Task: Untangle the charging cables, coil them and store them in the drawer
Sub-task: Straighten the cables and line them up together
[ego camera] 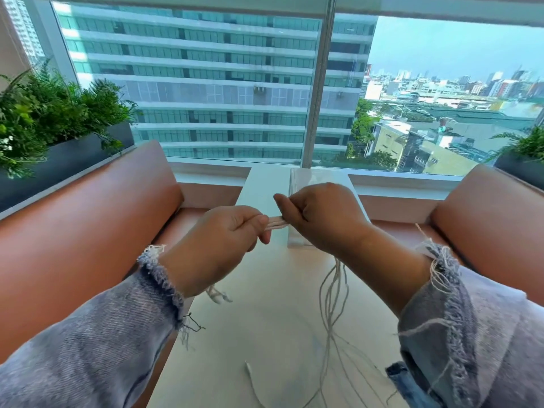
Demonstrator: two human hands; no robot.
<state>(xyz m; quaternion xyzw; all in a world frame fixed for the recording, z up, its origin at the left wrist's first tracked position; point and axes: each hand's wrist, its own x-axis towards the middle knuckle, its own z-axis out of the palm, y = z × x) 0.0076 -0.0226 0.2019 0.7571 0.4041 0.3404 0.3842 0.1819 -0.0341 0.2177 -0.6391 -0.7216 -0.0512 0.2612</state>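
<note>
A bundle of white charging cables (pixel 276 223) stretches taut between my two hands above the white table (pixel 265 319). My left hand (pixel 223 245) is closed on one end of the bundle, and short ends stick out below its wrist. My right hand (pixel 321 214) grips the other end. Several loose white strands (pixel 332 293) hang down from under my right hand and trail over the tabletop toward me. A white drawer box (pixel 321 179) stands on the table right behind my right hand; I cannot tell whether it is open.
Brown leather bench seats flank the narrow table, one at the left (pixel 88 231) and one at the right (pixel 494 216). Dark planters with green plants sit behind them at the left (pixel 53 136) and the right (pixel 524 160). A large window (pixel 206 83) faces the table's far end.
</note>
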